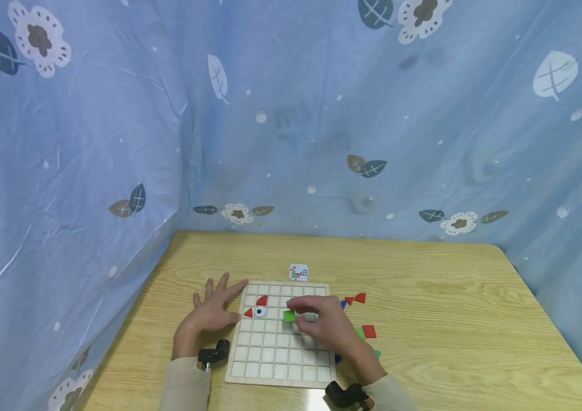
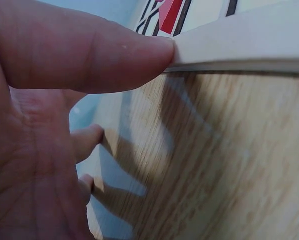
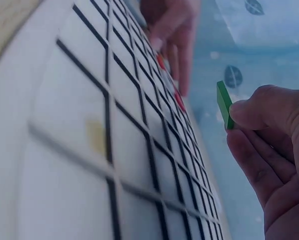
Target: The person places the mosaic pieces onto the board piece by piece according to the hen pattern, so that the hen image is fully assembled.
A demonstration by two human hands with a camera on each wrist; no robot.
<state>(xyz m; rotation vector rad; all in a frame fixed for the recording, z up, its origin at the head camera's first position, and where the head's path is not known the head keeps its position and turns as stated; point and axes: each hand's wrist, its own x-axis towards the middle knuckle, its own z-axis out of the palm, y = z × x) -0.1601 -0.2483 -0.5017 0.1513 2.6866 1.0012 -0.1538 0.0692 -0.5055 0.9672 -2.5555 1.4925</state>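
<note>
A wooden grid board (image 1: 252, 371) with square cells lies on the table. In its upper left cells sit a red triangle (image 1: 248, 313), a round eye piece (image 1: 260, 311) and a red quarter-circle piece (image 1: 262, 300). My left hand (image 1: 211, 311) rests at the board's left edge with fingers spread; its thumb (image 2: 134, 57) touches the board's side. Above the board, my right hand (image 1: 328, 323) pinches a green square tile (image 1: 289, 316) between thumb and fingers. In the right wrist view, the tile (image 3: 223, 106) is held on edge, clear of the grid.
A small pattern card (image 1: 298, 272) lies behind the board. Right of the board are a red square (image 1: 369, 331), a red quarter-circle (image 1: 360, 298), a red triangle (image 1: 349, 300) and several green and blue pieces, partly hidden by the right arm. A blue curtain (image 1: 291, 142) hangs behind the table.
</note>
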